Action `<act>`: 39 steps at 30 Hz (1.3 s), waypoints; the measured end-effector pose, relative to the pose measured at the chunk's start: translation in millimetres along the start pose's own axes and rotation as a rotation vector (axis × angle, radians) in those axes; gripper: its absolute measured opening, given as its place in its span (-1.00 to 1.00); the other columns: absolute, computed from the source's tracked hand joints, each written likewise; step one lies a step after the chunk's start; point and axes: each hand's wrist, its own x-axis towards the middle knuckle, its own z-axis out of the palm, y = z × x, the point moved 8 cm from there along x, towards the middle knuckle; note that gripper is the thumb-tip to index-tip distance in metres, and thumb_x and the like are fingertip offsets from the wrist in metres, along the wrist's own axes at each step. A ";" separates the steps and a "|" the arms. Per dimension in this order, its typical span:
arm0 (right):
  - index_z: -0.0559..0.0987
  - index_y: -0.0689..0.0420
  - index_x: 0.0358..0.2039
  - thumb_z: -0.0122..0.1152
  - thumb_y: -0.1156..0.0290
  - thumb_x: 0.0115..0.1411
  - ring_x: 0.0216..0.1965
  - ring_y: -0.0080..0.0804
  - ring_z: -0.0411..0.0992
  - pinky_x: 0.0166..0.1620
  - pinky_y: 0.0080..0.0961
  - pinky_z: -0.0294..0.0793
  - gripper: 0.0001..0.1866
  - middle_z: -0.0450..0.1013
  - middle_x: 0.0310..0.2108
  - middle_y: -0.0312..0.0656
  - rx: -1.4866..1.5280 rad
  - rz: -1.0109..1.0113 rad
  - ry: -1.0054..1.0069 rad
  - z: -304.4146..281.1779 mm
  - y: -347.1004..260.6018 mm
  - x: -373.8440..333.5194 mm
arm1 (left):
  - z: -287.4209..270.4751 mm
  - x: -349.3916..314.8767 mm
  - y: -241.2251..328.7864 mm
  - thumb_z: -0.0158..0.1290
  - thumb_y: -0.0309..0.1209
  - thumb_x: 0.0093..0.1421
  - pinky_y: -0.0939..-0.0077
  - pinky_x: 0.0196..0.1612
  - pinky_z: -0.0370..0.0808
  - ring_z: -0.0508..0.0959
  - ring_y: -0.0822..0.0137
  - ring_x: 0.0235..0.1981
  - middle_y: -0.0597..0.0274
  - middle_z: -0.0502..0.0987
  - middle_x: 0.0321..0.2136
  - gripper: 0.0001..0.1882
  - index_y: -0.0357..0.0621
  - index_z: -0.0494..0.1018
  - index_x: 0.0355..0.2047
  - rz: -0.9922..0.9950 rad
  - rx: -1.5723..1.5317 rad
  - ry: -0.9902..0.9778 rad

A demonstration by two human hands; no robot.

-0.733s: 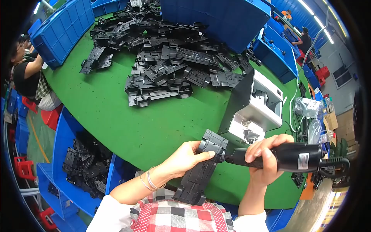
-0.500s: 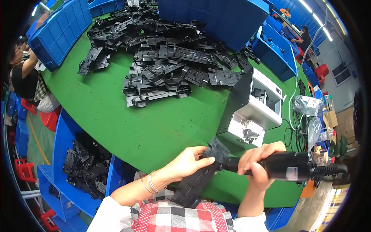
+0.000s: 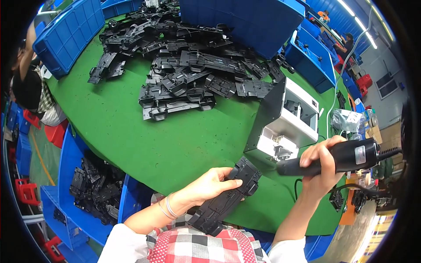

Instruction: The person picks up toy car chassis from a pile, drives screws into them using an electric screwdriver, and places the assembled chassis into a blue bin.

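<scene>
My left hand [image 3: 215, 186] is closed on a long black plastic toy-car chassis [image 3: 229, 195], thumb on top and fingers round its far side, tilted above the table's near edge. My right hand [image 3: 322, 160] is wrapped round a black electric screwdriver [image 3: 351, 155], with its cable trailing off to the right. The screwdriver's nose points left, apart from the chassis and close to the front of a white and black screw feeder [image 3: 280, 127]. Whether a screw sits on its tip is too small to tell.
A heap of black chassis [image 3: 188, 70] lies across the green table [image 3: 118, 127]. Blue bins [image 3: 72, 39] stand on both sides, and a lower one [image 3: 66, 184] at left holds more chassis. Bags and bottles [image 3: 348, 120] line the right edge. A co-worker [image 3: 30, 83] is at far left.
My right hand has drawn the screwdriver off the chassis, up and right to the screw feeder's front. My left hand keeps the chassis in nearly the same place. The co-worker's arm has risen.
</scene>
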 end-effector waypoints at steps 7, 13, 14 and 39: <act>0.17 0.18 -0.31 0.00 0.65 -0.03 -0.76 -0.37 0.28 -0.67 -0.48 0.36 -0.71 0.27 -0.69 -0.15 0.309 0.100 -0.138 39.9 8.3 -28.3 | 1.4 -0.8 2.3 -0.01 -0.42 0.15 0.61 -0.37 0.50 0.53 0.42 -0.43 0.13 0.51 -0.37 -0.72 -0.38 0.33 -0.18 0.004 0.025 -0.001; 0.17 0.19 -0.37 0.01 0.62 -0.04 -0.78 -0.40 0.25 -0.68 -0.52 0.36 -0.75 0.27 -0.67 -0.13 0.200 0.063 -0.271 51.1 19.7 -40.8 | -1.5 1.5 -8.3 -0.02 -0.47 0.14 0.65 -0.39 0.45 0.50 0.49 -0.45 0.20 0.50 -0.41 -0.78 -0.36 0.36 -0.24 0.009 0.027 0.037; 0.17 0.19 -0.39 0.01 0.64 -0.04 -0.79 -0.39 0.25 -0.69 -0.51 0.36 -0.75 0.29 -0.69 -0.11 0.217 0.059 -0.291 55.1 20.4 -43.7 | -3.7 3.0 -11.2 -0.02 -0.48 0.14 0.67 -0.40 0.43 0.47 0.52 -0.46 0.24 0.49 -0.42 -0.80 -0.36 0.37 -0.26 0.039 0.032 0.049; 0.20 0.18 -0.30 -0.03 0.69 -0.09 -0.77 -0.41 0.22 -0.68 -0.51 0.34 -0.69 0.23 -0.70 -0.19 0.082 -0.111 -0.040 10.5 -11.9 -27.7 | -31.5 -26.5 33.0 0.08 -0.45 0.05 0.53 0.02 0.30 0.38 0.42 -0.08 0.20 0.40 -0.10 -0.53 -0.28 0.29 0.00 0.201 0.346 0.113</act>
